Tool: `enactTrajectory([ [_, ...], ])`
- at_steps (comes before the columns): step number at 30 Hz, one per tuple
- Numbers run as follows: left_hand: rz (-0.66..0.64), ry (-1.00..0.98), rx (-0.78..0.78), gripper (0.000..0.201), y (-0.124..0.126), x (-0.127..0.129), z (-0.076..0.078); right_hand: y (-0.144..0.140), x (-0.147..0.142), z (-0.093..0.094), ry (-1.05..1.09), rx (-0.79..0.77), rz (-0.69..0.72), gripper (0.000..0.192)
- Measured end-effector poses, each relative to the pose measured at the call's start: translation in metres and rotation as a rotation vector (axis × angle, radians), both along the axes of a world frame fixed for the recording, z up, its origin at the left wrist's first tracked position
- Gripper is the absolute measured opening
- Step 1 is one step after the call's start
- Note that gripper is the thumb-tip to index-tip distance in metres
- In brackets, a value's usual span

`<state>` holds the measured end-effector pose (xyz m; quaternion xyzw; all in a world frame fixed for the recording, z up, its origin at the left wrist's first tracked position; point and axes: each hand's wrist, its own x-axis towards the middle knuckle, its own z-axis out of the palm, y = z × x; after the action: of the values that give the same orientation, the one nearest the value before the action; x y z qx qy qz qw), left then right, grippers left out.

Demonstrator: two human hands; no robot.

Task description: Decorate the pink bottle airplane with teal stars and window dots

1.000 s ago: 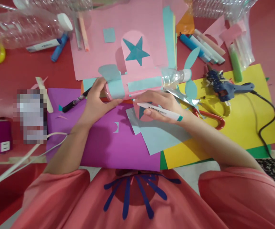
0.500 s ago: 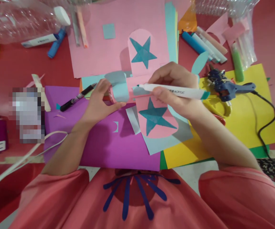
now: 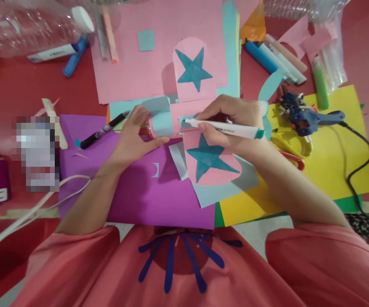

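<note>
The right hand (image 3: 232,123) gripped a white marker (image 3: 224,128), tip beside the paper-wrapped roll (image 3: 162,117) pinched by the left hand (image 3: 135,138).

The white marker (image 3: 224,128) looks like smooth, slightly glossy plastic. Just below it, the pink cutout (image 3: 212,164) with a teal star is matt paper, lying on matt purple paper (image 3: 133,196). Up and left of the marker, the clear bottle (image 3: 27,27) is ribbed, shiny plastic.
</note>
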<state>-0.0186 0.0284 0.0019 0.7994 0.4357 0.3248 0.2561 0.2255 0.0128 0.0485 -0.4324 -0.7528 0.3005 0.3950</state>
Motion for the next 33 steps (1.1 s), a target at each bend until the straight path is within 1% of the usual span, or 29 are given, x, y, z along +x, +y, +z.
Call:
enactTrajectory([
  [2, -0.005, -0.012, -0.001, 0.039, -0.0003, 0.0006, 0.0001, 0.0008, 0.0002, -0.0029, 0.002, 0.028, -0.003, 0.014],
  [4, -0.009, -0.016, -0.012, 0.042, -0.0006, 0.0012, -0.0004, 0.0014, 0.0006, -0.0044, -0.01, 0.04, -0.004, 0.014],
  [9, 0.003, -0.005, -0.007, 0.049, -0.0002, 0.0017, -0.0011, 0.0021, 0.0016, -0.0022, -0.067, 0.008, 0.008, 0.015],
  [12, 0.003, 0.018, -0.039, 0.053, 0.0001, 0.0017, 0.0007, 0.0025, 0.0018, -0.0013, -0.063, 0.01, 0.022, 0.012],
  [18, 0.004, 0.039, -0.051, 0.056, 0.0005, 0.001, 0.0007, 0.0036, 0.0029, -0.0017, -0.037, 0.114, 0.092, 0.01],
  [21, 0.005, 0.051, -0.044, 0.055, 0.0006, 0.0008, 0.0002, 0.0029, 0.0034, -0.0004, -0.006, 0.135, 0.121, 0.01],
  [23, 0.006, 0.05, -0.027, 0.054, 0.0002, 0.001, 0.0004, 0.0017, 0.0032, 0.0011, -0.001, 0.128, 0.112, 0.013],
  [26, 0.002, 0.046, -0.031, 0.054, -0.0006, 0.0013, 0.001, 0.0001, 0.0023, 0.0026, -0.006, 0.141, 0.061, 0.016],
  [31, -0.016, 0.03, -0.074, 0.059, -0.0001, 0.0013, 0.0014, 0.0005, 0.0015, 0.0007, 0.025, 0.121, 0.026, 0.015],
  [33, -0.016, 0.014, -0.103, 0.059, 0.0003, 0.0014, 0.0016, 0.0011, 0.0016, -0.0003, 0.024, 0.137, 0.011, 0.014],
])
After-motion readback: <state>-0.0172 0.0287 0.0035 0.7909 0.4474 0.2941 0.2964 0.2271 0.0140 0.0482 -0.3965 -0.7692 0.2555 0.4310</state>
